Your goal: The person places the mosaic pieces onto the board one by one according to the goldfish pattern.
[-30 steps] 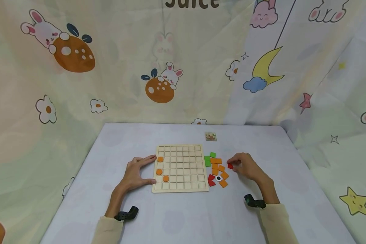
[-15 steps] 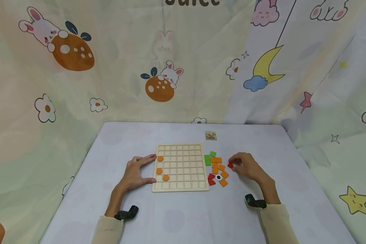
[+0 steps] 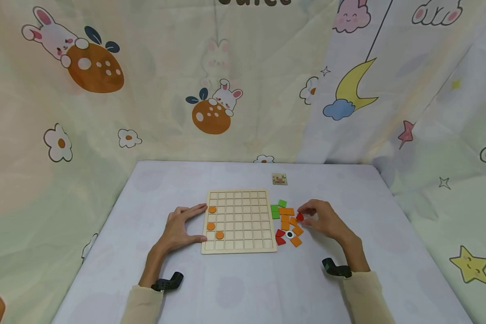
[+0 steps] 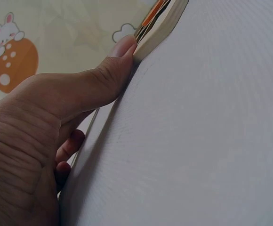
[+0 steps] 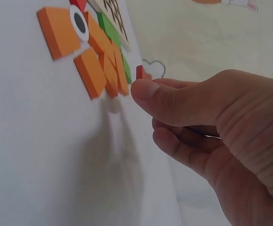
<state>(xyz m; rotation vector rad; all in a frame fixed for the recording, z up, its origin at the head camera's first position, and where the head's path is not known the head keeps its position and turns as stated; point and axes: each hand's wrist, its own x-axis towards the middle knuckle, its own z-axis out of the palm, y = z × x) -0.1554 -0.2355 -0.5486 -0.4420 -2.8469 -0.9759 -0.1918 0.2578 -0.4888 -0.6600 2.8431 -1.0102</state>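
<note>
A square wooden grid board point(image 3: 239, 216) lies on the table, with three orange round pieces on its left part; one is an orange disc point(image 3: 211, 226). My left hand point(image 3: 178, 229) touches the board's left edge with thumb and fingers spread apart; the left wrist view shows the thumb point(image 4: 124, 46) against the edge. Between the thumb and forefinger of my right hand point(image 3: 323, 218) a small red piece point(image 3: 300, 217) is pinched, raised off the table in the right wrist view. Beside the board's right edge lie several orange pieces point(image 5: 90, 70), green pieces point(image 3: 275, 211) and red pieces point(image 3: 281, 240).
A black-and-white eye piece point(image 3: 290, 234) sits among the loose pieces. Behind them, a small square patterned card point(image 3: 279, 179) lies near the back of the white table point(image 3: 235, 288). A printed curtain point(image 3: 158, 90) hangs behind the table.
My right hand has moved left with the red piece, closer to the loose orange pieces. My left hand stays at the board's edge. The head view has tilted slightly.
</note>
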